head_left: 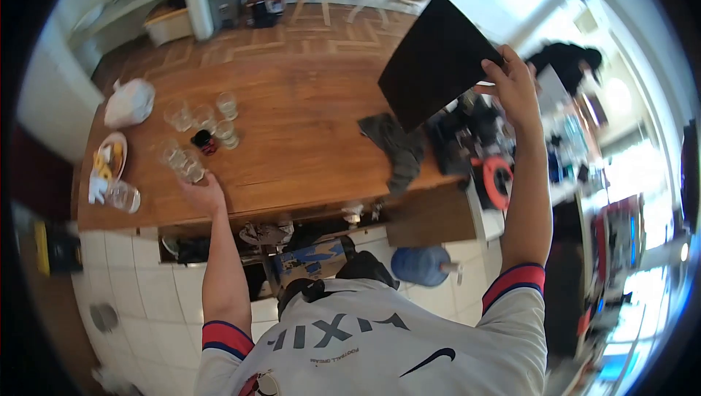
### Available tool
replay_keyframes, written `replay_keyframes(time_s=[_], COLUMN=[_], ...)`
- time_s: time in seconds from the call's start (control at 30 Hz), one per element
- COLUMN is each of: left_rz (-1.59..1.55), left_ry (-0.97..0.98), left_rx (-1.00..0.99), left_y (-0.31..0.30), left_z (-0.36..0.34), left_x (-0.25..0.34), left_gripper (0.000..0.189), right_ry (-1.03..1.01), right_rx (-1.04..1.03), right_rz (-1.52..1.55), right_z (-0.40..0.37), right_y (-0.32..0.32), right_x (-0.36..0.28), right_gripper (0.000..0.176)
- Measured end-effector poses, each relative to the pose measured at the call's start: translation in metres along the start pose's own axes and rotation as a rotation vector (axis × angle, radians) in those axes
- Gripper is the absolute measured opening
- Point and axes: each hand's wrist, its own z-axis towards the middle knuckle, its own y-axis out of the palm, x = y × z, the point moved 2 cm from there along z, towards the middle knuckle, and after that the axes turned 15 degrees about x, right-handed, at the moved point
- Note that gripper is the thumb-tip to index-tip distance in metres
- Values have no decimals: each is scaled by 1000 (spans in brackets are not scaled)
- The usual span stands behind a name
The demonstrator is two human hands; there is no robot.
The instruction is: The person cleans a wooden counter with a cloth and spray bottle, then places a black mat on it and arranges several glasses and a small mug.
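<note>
My right hand (511,82) grips one corner of a flat black panel (438,60), raised and tilted over the right part of the wooden table. My left hand (203,193) is at the near left of the table, its fingers against a clear glass (190,168). Whether those fingers close round the glass is hard to make out. Several more clear glasses (227,106) stand just beyond, around a small black and red object (204,142). Below the panel, a dark crumpled cloth (396,149) lies on the table.
On the wooden table (307,126), a white plastic bag (130,103), a plate of food (111,155) and a clear jar (123,196) are at the left. Crowded items and a red ring (498,183) are at the right. A person (566,60) is beyond. A blue water bottle (421,265) is below.
</note>
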Motion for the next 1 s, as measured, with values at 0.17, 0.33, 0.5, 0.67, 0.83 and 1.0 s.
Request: replay_keyframes(time_s=[0.17, 0.33, 0.5, 0.67, 0.83, 1.0], left_rz=[60, -44, -242, -373, -406, -527], left_ry=[6, -119, -168, -182, -307, -1129], left_rx=[-1, -89, -206, -336, -864, -1409], left_y=[1, -6, -50, -126, -173, -209], left_z=[0, 7, -9, -52, -115, -116], left_x=[-16, -44, -59, -41, -63, 58], left_gripper=[84, 94, 97, 86, 43, 66], right_ry=[-5, -49, 366, 402, 160, 21], right_rx=[251, 556, 358, 185, 11, -398], right_rz=[-312, -803, -1069, -944, -457, -32], right_z=[-166, -359, -542, -531, -403, -308], right_y=[-101, -131, -132, -127, -102, -14], right_x=[-47, -13, 143, 125, 49, -20], right_gripper=[16, 13, 7, 9, 11, 16])
